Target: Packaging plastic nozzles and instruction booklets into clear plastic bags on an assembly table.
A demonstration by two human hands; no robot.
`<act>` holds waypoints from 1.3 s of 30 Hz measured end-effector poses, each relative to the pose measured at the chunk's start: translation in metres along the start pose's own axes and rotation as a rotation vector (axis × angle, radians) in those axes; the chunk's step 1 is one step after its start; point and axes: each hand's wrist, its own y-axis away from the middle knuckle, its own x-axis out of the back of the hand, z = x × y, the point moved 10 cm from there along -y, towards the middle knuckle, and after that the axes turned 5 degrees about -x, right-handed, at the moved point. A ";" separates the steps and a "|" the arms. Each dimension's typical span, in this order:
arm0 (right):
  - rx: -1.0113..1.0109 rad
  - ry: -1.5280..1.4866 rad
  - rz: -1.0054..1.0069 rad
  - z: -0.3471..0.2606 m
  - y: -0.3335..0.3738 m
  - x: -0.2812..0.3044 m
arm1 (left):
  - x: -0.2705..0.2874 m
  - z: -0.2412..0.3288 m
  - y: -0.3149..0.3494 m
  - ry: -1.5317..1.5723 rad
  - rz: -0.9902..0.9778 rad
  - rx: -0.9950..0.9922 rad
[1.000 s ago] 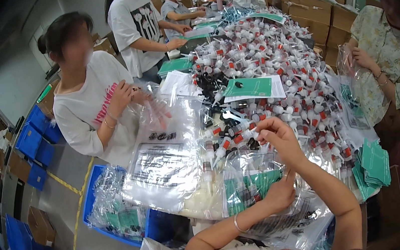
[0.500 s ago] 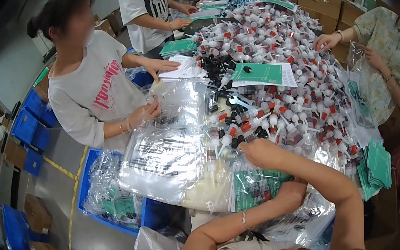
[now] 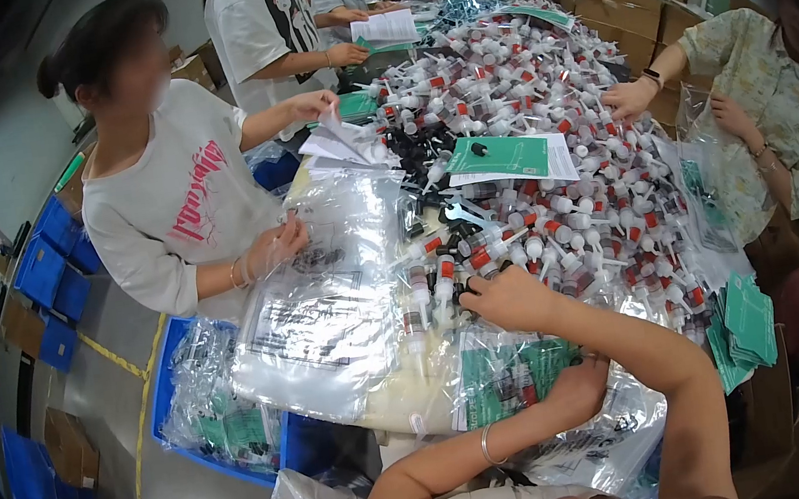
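My left hand (image 3: 579, 389) is closed at the edge of a clear plastic bag (image 3: 602, 445), its fingertips partly hidden. Inside the bag, a green printed card (image 3: 485, 377) and several small bottles show through the film. My right hand (image 3: 512, 297) reaches over the near edge of the heap, its fingers pinched on a small black part (image 3: 474, 285). Just left of it lie small clear bottles with white nozzles and red bands (image 3: 445, 279). Other black parts (image 3: 404, 153) are scattered beyond, beside a light-coloured open-ended wrench (image 3: 463, 214).
A large heap of nozzle bottles (image 3: 564, 117) covers the table. On it lies a green booklet (image 3: 498, 156); more green cards (image 3: 744, 320) sit at the right edge. Flat clear bags (image 3: 304, 328) lie left, above a blue bin (image 3: 169, 401). Co-workers stand on both sides.
My right hand has shifted slightly left and its fingers have closed at the black parts. The co-worker at left has lifted some white sheets; another farther back raises an opened leaflet.
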 end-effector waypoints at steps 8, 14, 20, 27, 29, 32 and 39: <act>-0.593 -0.718 0.183 0.073 0.031 0.022 | 0.006 0.001 0.005 -0.033 0.108 -0.046; -0.717 -1.375 0.312 0.102 0.013 0.011 | 0.010 0.003 0.006 0.014 0.119 -0.079; -0.371 -0.481 0.434 0.098 -0.075 -0.005 | 0.001 0.002 0.003 -0.002 0.080 -0.045; -0.738 -0.354 0.138 0.131 -0.135 -0.064 | 0.033 0.025 0.024 0.266 0.450 -0.509; -0.625 -0.380 0.091 0.133 -0.141 -0.067 | 0.040 0.026 0.026 0.281 0.526 -0.521; -0.577 -0.418 0.033 0.143 -0.134 -0.055 | -0.006 0.007 0.004 0.120 0.074 -0.226; -0.602 -0.963 -0.017 0.150 -0.060 0.018 | 0.014 0.011 0.006 0.054 0.172 -0.179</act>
